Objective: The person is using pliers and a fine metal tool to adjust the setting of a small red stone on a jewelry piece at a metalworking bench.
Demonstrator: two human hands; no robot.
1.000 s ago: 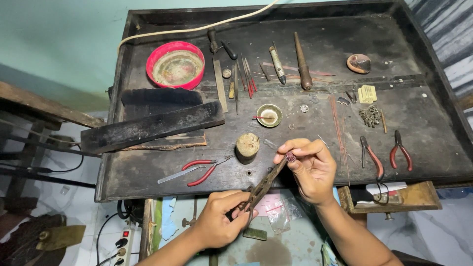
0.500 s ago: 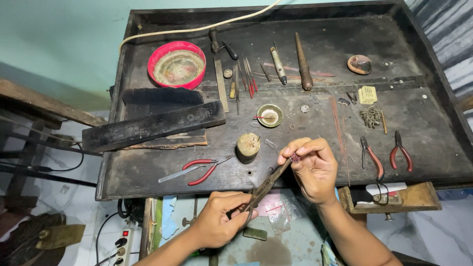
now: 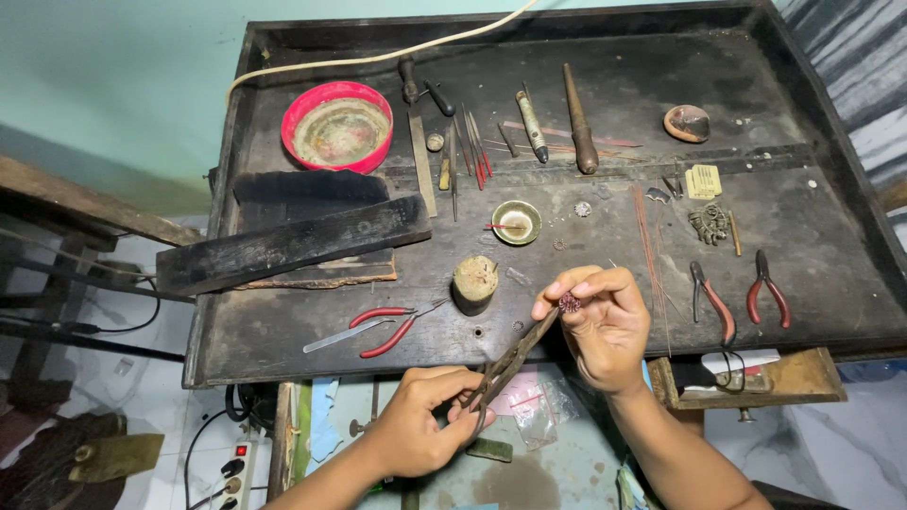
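Dark, scuffed workbench tray (image 3: 283,349) is being worked over: long tongs (image 3: 510,364) are being clenched by the left hand (image 3: 420,420), their tips touching a small reddish bead (image 3: 569,302) being pinched by the right hand (image 3: 605,326), just below a wooden stump (image 3: 474,283), red bowl (image 3: 337,126) well beyond

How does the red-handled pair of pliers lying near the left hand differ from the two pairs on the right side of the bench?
The left pliers lie almost flat across the bench, jaws pointing right, beside a metal file. The two right pliers lie lengthwise, jaws pointing away from the person. The left pair's handles look slimmer and more widely spread. All three have red grips and rest untouched on the dark worktop.
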